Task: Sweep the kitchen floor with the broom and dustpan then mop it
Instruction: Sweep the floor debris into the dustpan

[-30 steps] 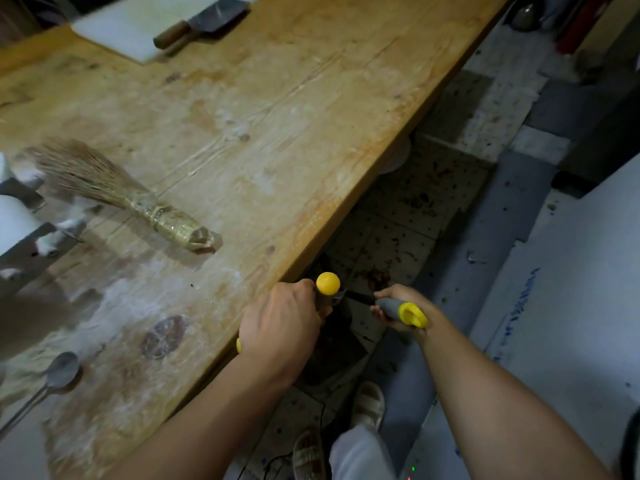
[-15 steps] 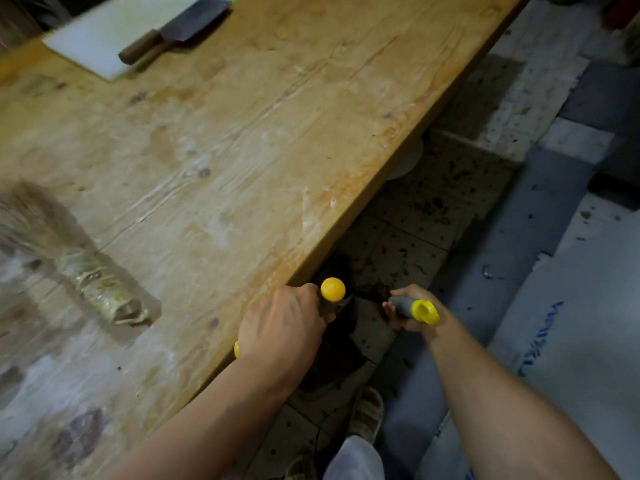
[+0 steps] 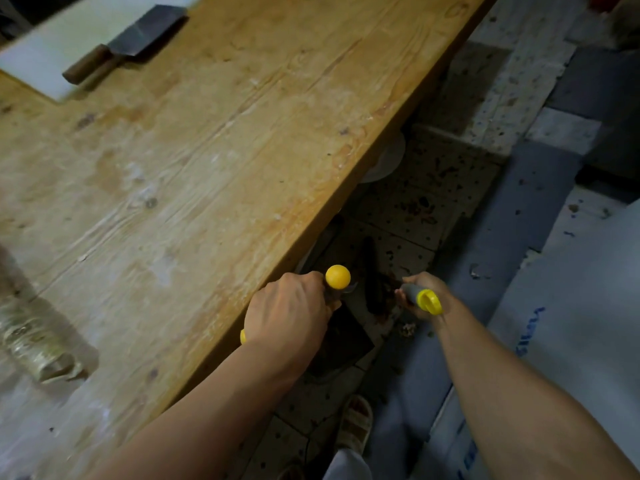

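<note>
2 hands work beside 1 table (image 3: 214,140): our left hand (image 3: 289,318) grips 1 dustpan (image 3: 341,344) handle, our right hand (image 3: 420,294) grips 1 broom (image 3: 374,282), both over the floor (image 3: 426,202).

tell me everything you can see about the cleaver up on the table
The cleaver lies flat at the far left of the wooden table, resting on a white cutting board. Its broad rectangular blade looks like dark, dull metal and points toward the upper right. The brown, seemingly wooden handle points down-left, its end near the board's edge. Nothing else touches it; both hands are far from it. The view is slightly blurred.
</note>
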`<state>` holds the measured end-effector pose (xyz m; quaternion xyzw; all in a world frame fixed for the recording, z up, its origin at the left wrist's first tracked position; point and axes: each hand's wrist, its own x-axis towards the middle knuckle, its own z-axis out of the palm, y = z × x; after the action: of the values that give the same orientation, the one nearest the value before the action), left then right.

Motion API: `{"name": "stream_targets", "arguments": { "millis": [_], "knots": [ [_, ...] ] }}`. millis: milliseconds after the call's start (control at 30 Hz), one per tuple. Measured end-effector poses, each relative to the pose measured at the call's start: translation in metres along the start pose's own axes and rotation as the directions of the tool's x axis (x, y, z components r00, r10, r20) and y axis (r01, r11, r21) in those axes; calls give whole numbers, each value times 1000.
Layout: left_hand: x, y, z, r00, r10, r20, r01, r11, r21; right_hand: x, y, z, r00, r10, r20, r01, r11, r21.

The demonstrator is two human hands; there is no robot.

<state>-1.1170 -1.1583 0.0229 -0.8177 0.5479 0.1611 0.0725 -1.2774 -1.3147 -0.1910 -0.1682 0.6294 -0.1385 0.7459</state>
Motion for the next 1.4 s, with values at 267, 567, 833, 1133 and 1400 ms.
{"name": "stream_targets", "arguments": {
  "millis": [267, 567, 833, 1133, 1400],
  "knots": [
    [-13, -2, -3, 999, 42, -18, -42, 999, -3, -22, -12, -20, 995, 96, 39, -92, 993, -79],
    [-45, -29, -4, 993, 112, -20, -113, 994, -16, -72, 41, -21, 979, 183, 87, -181, 983, -20],
    [-52, -36, 4, 987, 158, 2, -158, 987, 22, -75, 87, -48, 962, 261, 75, -259, 965, -44],
    [-25, -12, 6, 984, 175, 34, -176, 984, 30, -45, 68, -51, 970, 243, 17, -236, 956, -174],
    [21, 27, -4, 989, 140, 53, -142, 989, 41, 1, 4, -60, 993, 122, 1, -113, 926, -360]
  ]
}}
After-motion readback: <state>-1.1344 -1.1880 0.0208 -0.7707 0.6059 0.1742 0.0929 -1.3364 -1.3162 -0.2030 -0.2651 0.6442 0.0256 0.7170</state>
